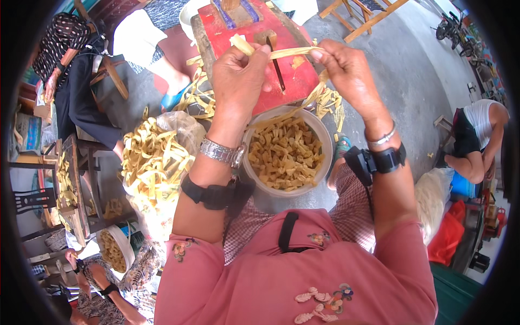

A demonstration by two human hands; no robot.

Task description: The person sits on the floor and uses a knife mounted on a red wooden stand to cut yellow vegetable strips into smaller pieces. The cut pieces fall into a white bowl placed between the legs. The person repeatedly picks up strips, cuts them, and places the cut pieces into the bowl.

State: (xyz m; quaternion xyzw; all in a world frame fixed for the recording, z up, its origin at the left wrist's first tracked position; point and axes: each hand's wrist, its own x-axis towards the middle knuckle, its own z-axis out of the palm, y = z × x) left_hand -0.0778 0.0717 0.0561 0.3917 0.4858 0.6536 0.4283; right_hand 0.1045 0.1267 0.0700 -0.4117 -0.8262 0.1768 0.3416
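Observation:
A pale yellow, flat strip (293, 52) is stretched between my two hands above a red-topped board. My left hand (243, 75) pinches one part, and a thick folded end (241, 44) sticks up past its thumb. My right hand (348, 70) grips the strip farther right, and a loose tail (310, 97) runs down from there to the bucket rim. Behind the strip, a narrow dark blade-like piece (278, 72) meets a wooden block (266, 38) on the red board (298, 79). Below the hands stands a round white bucket (247, 170) holding small folded yellow pieces (286, 154).
A plastic bag of long yellow strips (156, 150) stands left of the bucket. More strips (331, 103) lie on the floor beside the board. Other people sit at left and right, one beside a wooden bench (77, 183). A second bucket of pieces (113, 250) is at lower left.

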